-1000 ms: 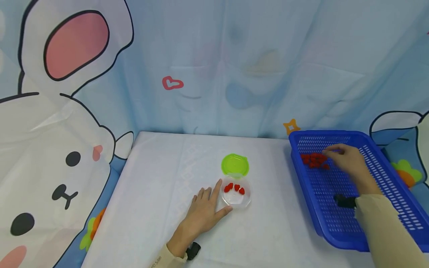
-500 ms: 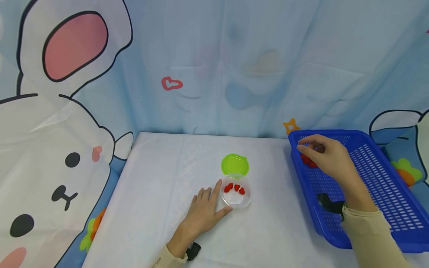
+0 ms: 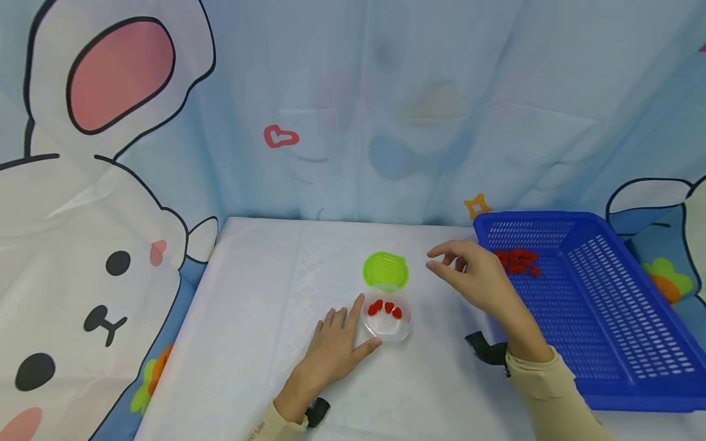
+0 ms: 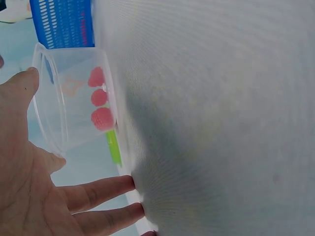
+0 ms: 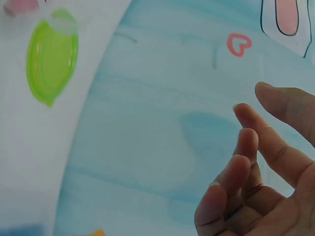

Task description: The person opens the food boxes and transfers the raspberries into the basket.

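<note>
Fingers [image 5: 275, 147] bent and empty, my right hand [image 3: 480, 277] could swing left too low and knock berries [image 3: 397, 313] from the cup [image 3: 390, 334].

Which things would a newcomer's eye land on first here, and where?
Probably the printed cartoon rabbit at the head view's left, then the blue basket at right, with red berries near its far left corner. Between them, the left hand touches a clear cup of raspberries, a green lid beyond.

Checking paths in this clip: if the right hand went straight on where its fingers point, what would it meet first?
By the head view, probably the green lid; the right hand's height is unclear, so it might pass above it.
</note>
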Motion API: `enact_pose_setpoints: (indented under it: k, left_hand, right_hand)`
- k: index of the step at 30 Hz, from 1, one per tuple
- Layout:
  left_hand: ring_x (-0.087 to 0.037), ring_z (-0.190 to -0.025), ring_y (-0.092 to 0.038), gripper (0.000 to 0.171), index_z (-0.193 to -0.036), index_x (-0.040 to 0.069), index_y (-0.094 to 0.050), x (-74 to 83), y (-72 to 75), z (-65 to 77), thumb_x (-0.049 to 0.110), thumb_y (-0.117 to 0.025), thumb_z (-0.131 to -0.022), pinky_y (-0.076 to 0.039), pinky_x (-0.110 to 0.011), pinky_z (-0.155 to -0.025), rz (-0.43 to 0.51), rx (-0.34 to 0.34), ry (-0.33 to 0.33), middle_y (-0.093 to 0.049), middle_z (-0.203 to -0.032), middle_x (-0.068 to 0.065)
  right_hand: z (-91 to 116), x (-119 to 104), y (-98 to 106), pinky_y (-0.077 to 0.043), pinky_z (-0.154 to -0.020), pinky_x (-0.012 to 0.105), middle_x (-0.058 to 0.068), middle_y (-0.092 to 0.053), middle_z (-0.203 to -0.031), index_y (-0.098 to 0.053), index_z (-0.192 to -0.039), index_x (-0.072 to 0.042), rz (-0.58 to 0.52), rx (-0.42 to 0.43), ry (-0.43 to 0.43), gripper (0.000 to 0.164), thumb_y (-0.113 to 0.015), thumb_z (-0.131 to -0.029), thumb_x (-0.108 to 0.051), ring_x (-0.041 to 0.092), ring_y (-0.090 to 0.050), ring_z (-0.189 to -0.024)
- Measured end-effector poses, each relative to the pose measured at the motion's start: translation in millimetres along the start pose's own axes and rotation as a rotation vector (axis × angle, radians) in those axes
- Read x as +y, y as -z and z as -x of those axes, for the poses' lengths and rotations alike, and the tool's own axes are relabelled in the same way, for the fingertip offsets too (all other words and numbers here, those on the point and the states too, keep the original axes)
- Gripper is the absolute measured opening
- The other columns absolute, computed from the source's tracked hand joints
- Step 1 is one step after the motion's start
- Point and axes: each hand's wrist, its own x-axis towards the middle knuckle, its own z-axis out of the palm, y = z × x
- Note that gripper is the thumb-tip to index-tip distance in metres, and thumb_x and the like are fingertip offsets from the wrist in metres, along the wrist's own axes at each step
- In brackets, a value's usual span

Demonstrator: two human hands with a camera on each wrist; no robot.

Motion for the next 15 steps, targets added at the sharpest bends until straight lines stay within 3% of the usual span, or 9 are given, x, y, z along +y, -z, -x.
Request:
enact_pose_setpoints:
  k: [6,12,15]
  left_hand:
    - [-0.042,-0.134,-0.042,0.092,-0.162,0.021,-0.014,0.4,1.2,-0.9,0.066,-0.054,-0.093,-0.034,-0.059,-0.108,-0.007,-0.002,0.002,-0.049,-0.143,-0.020]
    - [-0.042,-0.133,-0.043,0.091,-0.162,0.020,-0.015,-0.1,3.1,0.0,0.066,-0.053,-0.094,-0.036,-0.059,-0.107,-0.018,0.008,-0.010,-0.049,-0.141,-0.021]
    - [-0.041,-0.132,-0.043,0.091,-0.162,0.020,-0.015,-0.3,3.3,0.4,0.067,-0.052,-0.094,-0.036,-0.058,-0.107,-0.019,0.004,-0.010,-0.049,-0.141,-0.022]
  right_hand:
    - [-3,6,-36,-0.043,-0.055,0.032,0.006,-0.058,-0.087,-0.076,-0.104,-0.011,-0.039,-0.054,0.003,0.015,-0.077,-0.089,-0.012,0.022,-0.050,-0.072]
    - [2,24,-71,-0.045,-0.069,0.036,0.007,-0.054,-0.092,-0.078,-0.101,-0.012,-0.060,-0.145,0.006,0.016,-0.080,-0.085,-0.011,0.030,-0.052,-0.086]
    - [8,29,-87,-0.044,-0.073,0.037,0.008,-0.053,-0.092,-0.079,-0.098,-0.012,-0.028,-0.151,0.040,0.015,-0.082,-0.084,-0.012,0.030,-0.051,-0.090]
